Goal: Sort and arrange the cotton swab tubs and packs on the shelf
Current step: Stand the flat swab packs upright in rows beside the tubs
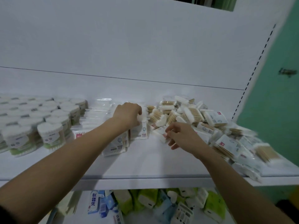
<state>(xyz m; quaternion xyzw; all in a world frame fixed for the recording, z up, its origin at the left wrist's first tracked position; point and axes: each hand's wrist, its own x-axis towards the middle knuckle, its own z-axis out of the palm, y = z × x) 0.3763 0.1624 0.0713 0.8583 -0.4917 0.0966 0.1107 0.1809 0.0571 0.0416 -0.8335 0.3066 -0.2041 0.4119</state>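
Up on the white shelf [145, 165], seen from the head camera, both bare arms are reaching in over the front edge. The left hand [127, 114] is sitting on top of a row of upright packs [139, 130], its fingers curling down over the top edge of the rearmost one and gripping it. The right hand [181, 136] is hovering just to the right, fingers bent and closing on a small pack [161, 132] lying flat on the shelf; motion blur is making it hard to say how firmly it is holding. Behind and to the right of that hand, a loose heap of cotton swab packs [210, 123] with wooden sticks is spilling toward the shelf's right end, some hanging near the front edge. At the far left, round cotton swab tubs [48, 135] with green bands are standing close together in rows, and between them and the left hand clear bags of white swabs [97, 117] are lying stacked. Below, a lower shelf is showing blue and green packaged goods [145, 202]
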